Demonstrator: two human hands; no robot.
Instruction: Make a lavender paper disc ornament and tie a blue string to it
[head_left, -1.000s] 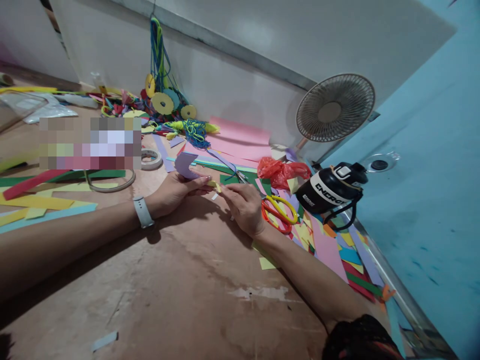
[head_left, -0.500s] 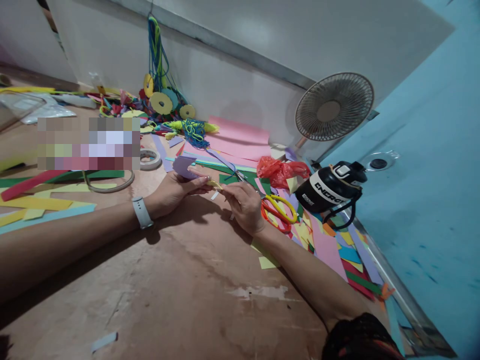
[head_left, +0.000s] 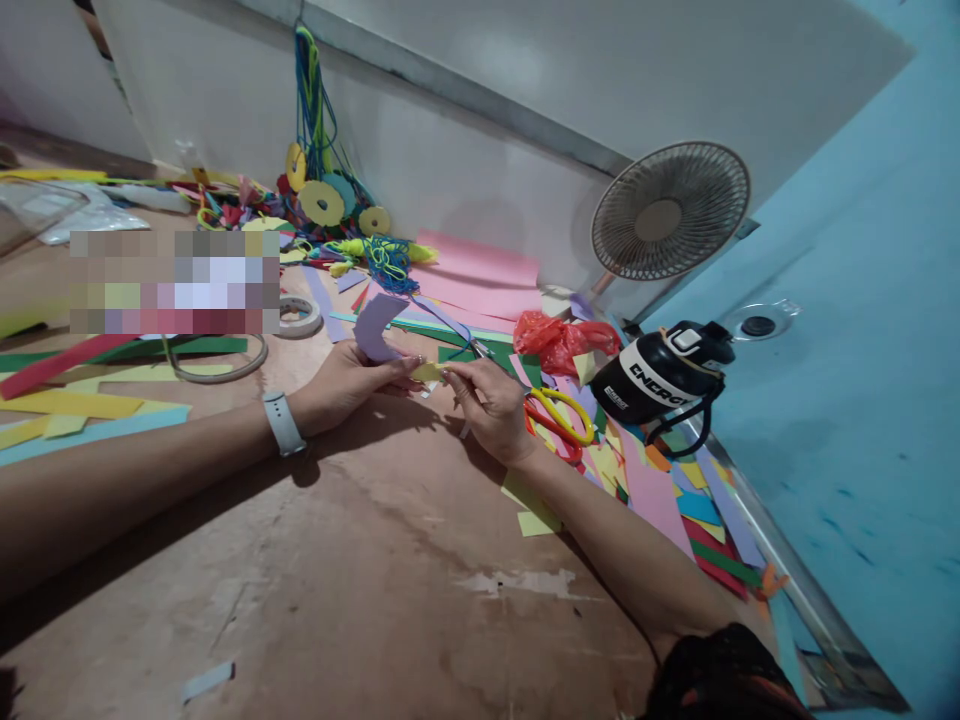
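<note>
Both hands meet mid-table on the worn brown wooden table (head_left: 390, 560). The left hand (head_left: 349, 378) has its fingers pinched on a curved purple paper strip (head_left: 373, 328), and the right hand (head_left: 491, 400) pinches a small yellow paper scrap (head_left: 427, 371) right where the two touch. Red-and-yellow-handled scissors (head_left: 556, 417) lie just beside the right hand, a black water bottle (head_left: 660, 375) further toward the right edge.

Matt purple paper strip (head_left: 373, 327), worn rough wooden table (head_left: 360, 560), glossy plastic bottle (head_left: 660, 375)
</note>
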